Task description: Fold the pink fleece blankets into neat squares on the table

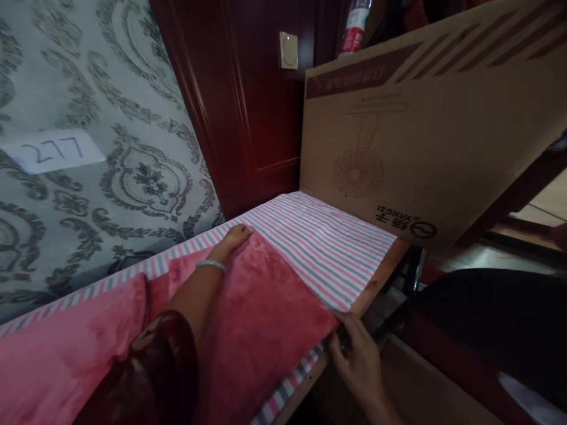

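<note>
A pinkish-red plush cloth (270, 301) lies across a striped sheet (325, 236) on a long narrow surface. My left hand (238, 236), with a bracelet at the wrist, grips the cloth's far corner with its fingers closed. At the near corner, by the surface's wooden edge, my right hand (357, 348) pinches the cloth between thumb and fingers. The cloth's edge runs fairly straight between both hands. To the left, a lighter pink plush piece (66, 342) with a rounded edge lies beside it, partly hidden by my left sleeve.
A large cardboard box (416, 130) stands at the surface's far end, with a bottle (355, 26) behind it. Dark red panelling (261, 118) and patterned wallpaper (146, 171) bound the far side. A paper label (53, 151) reads 277. A black rounded object (500, 324) stands at right.
</note>
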A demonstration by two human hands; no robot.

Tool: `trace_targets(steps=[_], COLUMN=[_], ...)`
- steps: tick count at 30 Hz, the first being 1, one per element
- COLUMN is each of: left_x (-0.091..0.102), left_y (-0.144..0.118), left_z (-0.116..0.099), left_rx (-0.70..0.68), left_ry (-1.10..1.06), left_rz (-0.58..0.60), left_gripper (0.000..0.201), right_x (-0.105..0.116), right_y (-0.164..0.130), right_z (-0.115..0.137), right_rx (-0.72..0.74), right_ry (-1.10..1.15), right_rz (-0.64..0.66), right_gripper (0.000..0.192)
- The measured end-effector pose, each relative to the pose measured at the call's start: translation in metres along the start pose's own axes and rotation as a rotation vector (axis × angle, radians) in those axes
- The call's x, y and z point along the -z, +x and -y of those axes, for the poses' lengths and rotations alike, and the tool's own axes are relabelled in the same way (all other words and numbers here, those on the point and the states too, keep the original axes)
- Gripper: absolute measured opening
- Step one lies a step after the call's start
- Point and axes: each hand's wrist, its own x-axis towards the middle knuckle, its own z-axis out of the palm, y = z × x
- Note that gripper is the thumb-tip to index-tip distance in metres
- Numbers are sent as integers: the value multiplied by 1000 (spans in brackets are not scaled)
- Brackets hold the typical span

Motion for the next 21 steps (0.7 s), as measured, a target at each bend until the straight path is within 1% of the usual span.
trace_targets(steps=[2, 4, 5, 7, 9, 10, 12, 14, 15, 17, 19, 21], left_x=[18, 33, 38, 42, 37, 33, 21, 9, 4, -1, 1, 10], left_y=[-8, -25, -37, -63, -92, -105, -127, -141, -144, -145, -142, -139], left_z=[1, 2, 4, 8, 16, 21, 33, 42, 46, 49, 48, 48], left_rx=[-20, -36, -44, -52, -39, -17, 47, 103, 118, 119, 117, 114], left_ry=[29, 75, 101, 154, 201, 234, 314, 372, 378, 351, 319, 285], left_rz=[-2, -18, -23, -18, -7, 2, 8, 13, 17, 32, 61, 101], left_gripper=[40, 46, 49, 55, 62, 66, 71, 72, 72, 74, 76, 74], right_x=[14, 24, 26, 22, 9, 0, -18, -32, -36, -41, -42, -43], right_y=[10, 27, 38, 58, 71, 73, 67, 55, 49, 39, 35, 34], right_z=[6, 18, 26, 43, 55, 57, 54, 44, 38, 28, 21, 16], right_rx=[19, 66, 101, 187, 275, 303, 317, 291, 278, 273, 291, 308], right_ry=[9, 5, 5, -11, -74, -118, -205, -265, -285, -314, -333, -345], right_rz=[-15, -22, 3, 113, 255, 328, 465, 557, 577, 575, 554, 546], right_gripper=[27, 35, 41, 51, 58, 60, 62, 62, 61, 59, 58, 57])
